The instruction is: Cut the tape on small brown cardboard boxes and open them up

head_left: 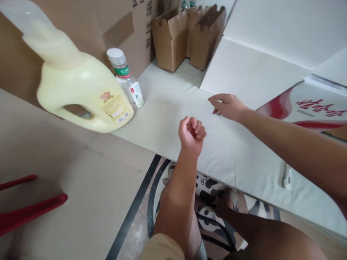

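Observation:
My left hand (192,134) is curled into a loose fist above the near edge of a flat white cardboard sheet (168,122), with nothing in it. My right hand (226,106) reaches across the sheet, fingers bent and fingertips pressed on its surface beside the edge of a second white panel (252,72). A large pale yellow jug with a handle (81,97) stands at the left end of the sheet. Just behind the jug is a small clear bottle with a white cap (127,77).
Two open brown cartons (187,36) stand at the back, with a big brown box wall (81,21) to their left. A white carton with red print (311,108) lies at right. Red bars (29,209) cross the tiled floor at lower left.

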`<state>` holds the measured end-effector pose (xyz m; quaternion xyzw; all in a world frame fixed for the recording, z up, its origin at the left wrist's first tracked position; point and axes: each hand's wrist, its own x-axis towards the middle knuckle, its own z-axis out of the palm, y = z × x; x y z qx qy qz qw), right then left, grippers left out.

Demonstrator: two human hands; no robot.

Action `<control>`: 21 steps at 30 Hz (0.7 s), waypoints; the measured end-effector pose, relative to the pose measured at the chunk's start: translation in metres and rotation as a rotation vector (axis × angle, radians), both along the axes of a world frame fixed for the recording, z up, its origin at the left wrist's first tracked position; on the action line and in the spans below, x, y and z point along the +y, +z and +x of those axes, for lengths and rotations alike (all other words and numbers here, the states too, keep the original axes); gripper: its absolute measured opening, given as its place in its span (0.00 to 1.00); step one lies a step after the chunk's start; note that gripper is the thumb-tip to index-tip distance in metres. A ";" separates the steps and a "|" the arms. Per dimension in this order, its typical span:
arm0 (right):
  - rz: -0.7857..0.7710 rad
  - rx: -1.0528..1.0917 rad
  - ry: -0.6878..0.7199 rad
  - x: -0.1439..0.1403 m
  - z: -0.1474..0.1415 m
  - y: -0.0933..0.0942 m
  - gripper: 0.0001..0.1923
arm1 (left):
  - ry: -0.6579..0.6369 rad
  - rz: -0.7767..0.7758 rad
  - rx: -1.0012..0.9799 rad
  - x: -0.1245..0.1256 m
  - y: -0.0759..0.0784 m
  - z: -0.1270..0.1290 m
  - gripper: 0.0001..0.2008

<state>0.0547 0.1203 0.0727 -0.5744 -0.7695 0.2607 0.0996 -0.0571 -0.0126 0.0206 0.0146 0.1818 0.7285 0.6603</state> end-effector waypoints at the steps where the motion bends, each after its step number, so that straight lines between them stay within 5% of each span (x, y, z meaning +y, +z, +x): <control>1: 0.008 0.014 0.035 0.003 -0.017 -0.001 0.17 | 0.010 -0.010 -0.005 0.000 -0.001 -0.006 0.22; 8: 0.097 0.031 0.173 0.026 -0.086 -0.011 0.14 | 0.035 -0.067 -0.064 -0.002 -0.003 -0.025 0.23; 21: 0.160 -0.080 0.104 0.057 -0.092 -0.009 0.15 | -0.012 -0.067 -0.142 0.007 -0.012 -0.010 0.21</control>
